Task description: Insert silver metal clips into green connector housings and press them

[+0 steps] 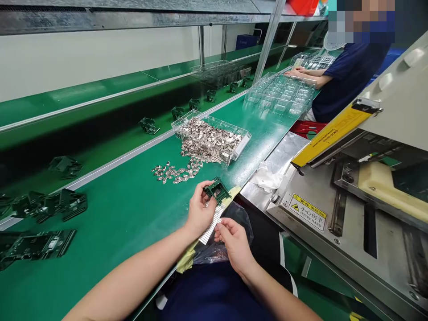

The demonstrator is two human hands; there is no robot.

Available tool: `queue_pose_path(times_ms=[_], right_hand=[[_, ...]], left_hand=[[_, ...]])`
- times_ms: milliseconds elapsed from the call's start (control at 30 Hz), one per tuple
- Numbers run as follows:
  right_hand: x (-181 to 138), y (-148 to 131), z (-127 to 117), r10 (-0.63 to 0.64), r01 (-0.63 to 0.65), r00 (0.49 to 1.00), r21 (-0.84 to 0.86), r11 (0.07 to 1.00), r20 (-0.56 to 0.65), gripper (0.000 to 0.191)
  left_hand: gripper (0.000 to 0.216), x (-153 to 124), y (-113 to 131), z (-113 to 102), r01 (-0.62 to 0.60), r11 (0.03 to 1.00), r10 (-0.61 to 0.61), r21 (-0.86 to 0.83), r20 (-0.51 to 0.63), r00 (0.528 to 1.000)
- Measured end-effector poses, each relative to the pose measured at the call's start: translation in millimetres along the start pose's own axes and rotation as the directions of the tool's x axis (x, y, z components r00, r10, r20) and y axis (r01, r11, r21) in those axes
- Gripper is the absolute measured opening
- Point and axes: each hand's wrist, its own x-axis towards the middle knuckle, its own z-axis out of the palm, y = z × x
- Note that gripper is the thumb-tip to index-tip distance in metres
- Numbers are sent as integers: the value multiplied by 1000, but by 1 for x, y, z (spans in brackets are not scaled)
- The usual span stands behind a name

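My left hand (200, 213) is closed around a dark green plastic housing (216, 191), thumb across its lower side, above the bench's front edge. Just below it lies a white sheet (210, 226) marked in narrow rows like small labels, its upper end partly hidden by the hand and the housing. At the sheet's right edge, my right hand (236, 238) has thumb and forefinger pinched together; whatever they hold is too small to make out. Beyond my hands, small silvery metal pieces (179, 174) are scattered on the green bench, beside a transparent tray (242, 149) heaped with more.
Several similar green housings (72, 203) lie along the conveyor belt on the left. A machine (334, 240) with a yellow sensor bar (329, 133) stands close on my right. Farther back, a co-worker (354, 76) reaches over transparent blister trays (281, 93). A crumpled white cloth (267, 177) lies beside the machine.
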Motion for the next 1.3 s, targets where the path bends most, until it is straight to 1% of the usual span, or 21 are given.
queue_pose_path(times_ms=[233, 367, 600, 767, 900, 1067, 1133, 1200, 1267, 1300], right_hand=[[3, 8, 3, -1, 2, 999, -9, 1000, 45, 28], [4, 8, 4, 7, -5, 999, -36, 999, 49, 23], [4, -1, 7, 12, -9, 1000, -124, 992, 27, 15], [5, 5, 7, 24, -20, 1000, -211, 977, 16, 14], [11, 12, -5, 47, -31, 998, -340, 940, 41, 18], [21, 10, -24, 27, 15, 997, -486, 874, 79, 16], [22, 9, -29, 30, 24, 995, -510, 860, 97, 22], [20, 6, -35, 43, 17, 994, -525, 851, 102, 33], [14, -1, -41, 51, 9, 994, -542, 840, 94, 41], [10, -7, -44, 42, 14, 995, -547, 837, 89, 41]], left_hand=[[38, 0, 1, 1, 13, 999, -14, 32, 15, 1000], [37, -1, 3, 1, 17, 999, -17, 49, 6, 1000], [38, -1, 6, 1, 15, 997, -16, 72, 17, 1000], [38, -1, 5, 1, 29, 997, -31, 66, 18, 999], [38, 0, 3, 1, 16, 997, -18, 69, 20, 1000], [37, 0, 2, 0, 16, 999, -18, 46, 30, 999], [37, 0, 1, -1, 20, 999, -21, 33, 30, 999], [38, 1, 0, -1, 20, 1000, -21, 18, 35, 999], [38, 2, 0, -1, 13, 1000, -13, -5, 45, 999], [37, 2, 2, -2, 10, 1000, -9, -23, 47, 999]])
